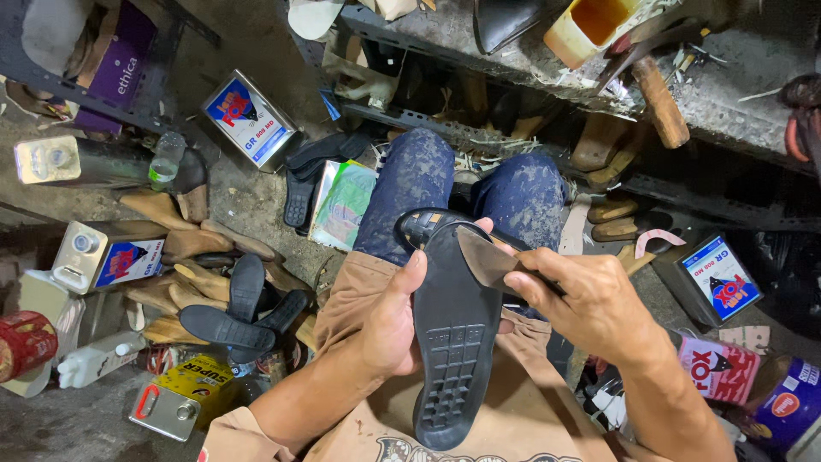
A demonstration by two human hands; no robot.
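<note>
As two hands grip, one shoe [453,342], one knife [489,261]

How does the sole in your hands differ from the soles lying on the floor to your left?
The held sole is gripped upright by the left hand, tread facing the camera, with a shoe upper attached at its far end; the floor soles lie loose and crossed in a pile. The right hand lays a knife blade against the held sole; nothing touches the floor soles. Both are black.
</note>
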